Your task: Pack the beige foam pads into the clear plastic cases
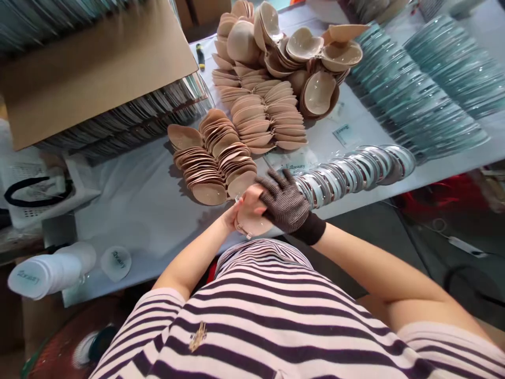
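Observation:
Just in front of my striped shirt, my left hand [233,215] is bare and closed on a beige stick-on bra cup [256,223]. A small clear clasp shows at the cup's lower edge. My right hand [287,204], in a dark dotted glove, lies over the cup's right side with its fingers spread; whether it presses or only rests there I cannot tell. Right beyond both hands stand two rows of stacked beige bra cups [209,171]. A row of nested clear plastic shells [347,173] runs off to the right from beside the glove.
More bra cups [272,113] are heaped at the back. Teal-tinted plastic shells [418,89] fill the table's right side. A cardboard sheet [98,63] lies over packed shells at left. White printed liners [51,271] are stacked at the table's [130,221] near-left edge. A fan [74,347] stands below.

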`<state>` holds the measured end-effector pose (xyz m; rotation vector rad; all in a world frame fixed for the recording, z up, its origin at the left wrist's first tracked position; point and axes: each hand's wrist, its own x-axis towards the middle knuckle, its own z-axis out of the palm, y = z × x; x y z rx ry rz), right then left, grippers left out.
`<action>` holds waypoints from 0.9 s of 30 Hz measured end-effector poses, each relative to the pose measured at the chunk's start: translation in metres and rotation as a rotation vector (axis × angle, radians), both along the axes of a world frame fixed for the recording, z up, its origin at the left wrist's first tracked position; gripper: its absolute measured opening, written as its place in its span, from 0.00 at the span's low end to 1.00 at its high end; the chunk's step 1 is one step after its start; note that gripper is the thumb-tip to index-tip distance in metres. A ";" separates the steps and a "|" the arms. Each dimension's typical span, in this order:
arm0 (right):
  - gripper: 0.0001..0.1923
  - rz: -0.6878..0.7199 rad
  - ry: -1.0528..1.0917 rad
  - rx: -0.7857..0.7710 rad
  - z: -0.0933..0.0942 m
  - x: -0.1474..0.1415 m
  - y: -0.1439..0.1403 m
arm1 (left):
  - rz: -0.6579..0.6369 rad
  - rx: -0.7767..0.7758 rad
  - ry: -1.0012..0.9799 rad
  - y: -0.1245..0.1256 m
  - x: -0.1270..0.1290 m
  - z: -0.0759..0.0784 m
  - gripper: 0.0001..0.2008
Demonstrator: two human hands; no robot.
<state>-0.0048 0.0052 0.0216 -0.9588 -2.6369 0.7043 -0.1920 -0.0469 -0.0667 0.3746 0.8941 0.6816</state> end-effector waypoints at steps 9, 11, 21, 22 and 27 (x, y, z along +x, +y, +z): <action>0.22 -0.104 -0.003 -0.079 -0.090 0.026 0.050 | 0.142 -0.029 -0.011 0.002 0.031 -0.010 0.33; 0.22 -0.217 -0.189 -0.066 -0.103 0.036 0.094 | 0.169 -0.036 -0.024 0.005 0.028 -0.008 0.32; 0.14 -0.266 -0.602 -0.224 -0.166 0.035 0.190 | 0.269 -0.400 -0.373 0.012 0.020 -0.023 0.36; 0.15 -0.277 -0.604 -0.235 -0.165 0.035 0.192 | 0.269 -0.407 -0.392 0.013 0.021 -0.025 0.37; 0.18 -0.472 -0.218 -0.096 -0.113 0.042 0.173 | 0.305 -0.367 -0.390 0.025 0.026 -0.028 0.37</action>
